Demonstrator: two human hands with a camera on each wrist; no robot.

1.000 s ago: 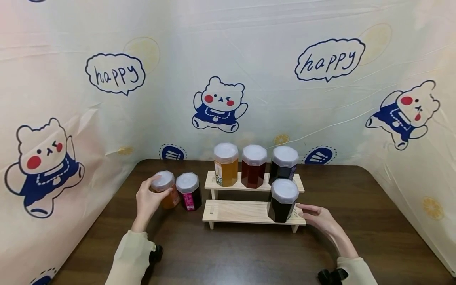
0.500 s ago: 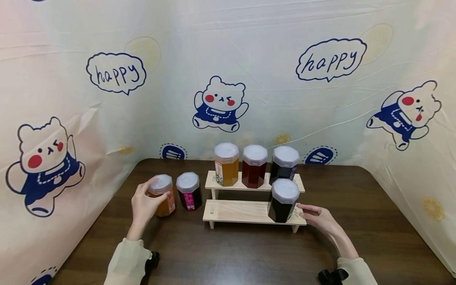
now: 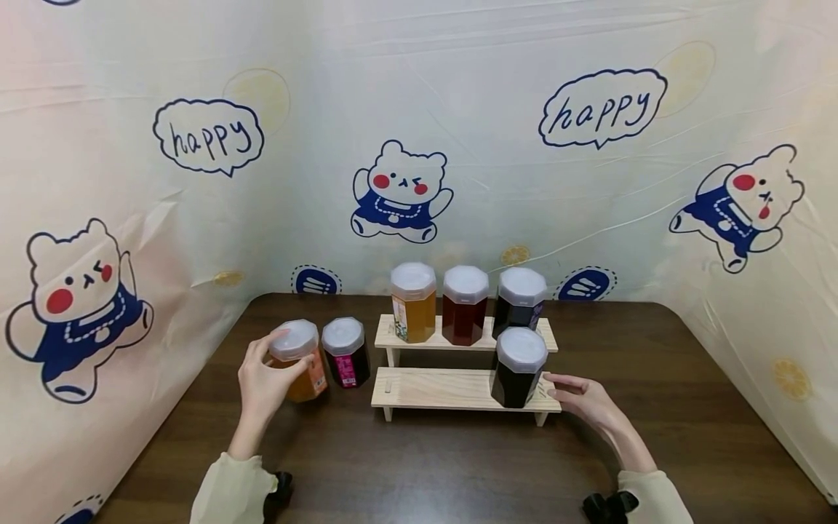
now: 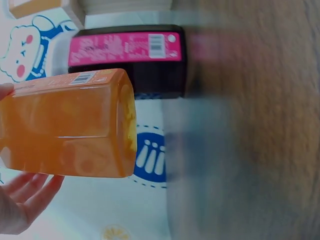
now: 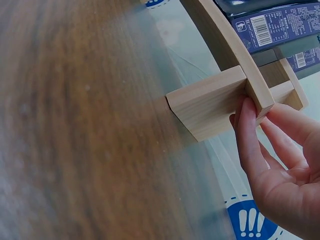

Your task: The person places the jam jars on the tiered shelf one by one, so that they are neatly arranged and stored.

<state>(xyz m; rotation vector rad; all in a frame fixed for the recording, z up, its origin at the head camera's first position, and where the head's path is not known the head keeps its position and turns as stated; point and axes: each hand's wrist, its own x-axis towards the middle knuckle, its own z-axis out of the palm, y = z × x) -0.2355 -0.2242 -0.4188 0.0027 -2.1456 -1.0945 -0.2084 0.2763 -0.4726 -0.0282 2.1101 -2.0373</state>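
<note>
My left hand (image 3: 258, 378) grips a jar of orange contents (image 3: 306, 382) around its sides near the white lid. In the left wrist view its base shows, held off the table and slightly tilted. Just right of it stands a dark jar with a pink label (image 3: 347, 367). My right hand (image 3: 589, 407) pinches the right end of the lower board of a two-step wooden rack (image 3: 432, 389), thumb on one face and fingers on the other. On that board, near the right hand, stands a dark jar (image 3: 513, 382).
The rack's upper step carries an amber jar (image 3: 422, 320), a deep red jar (image 3: 463, 320) and another dark jar (image 3: 513, 314), side by side. The brown table (image 3: 419, 473) reaches back to a printed curtain (image 3: 314, 182).
My left hand has drawn the orange jar toward me and slightly left, away from its earlier spot beside the pink-labelled jar. My right hand stays on the rack.
</note>
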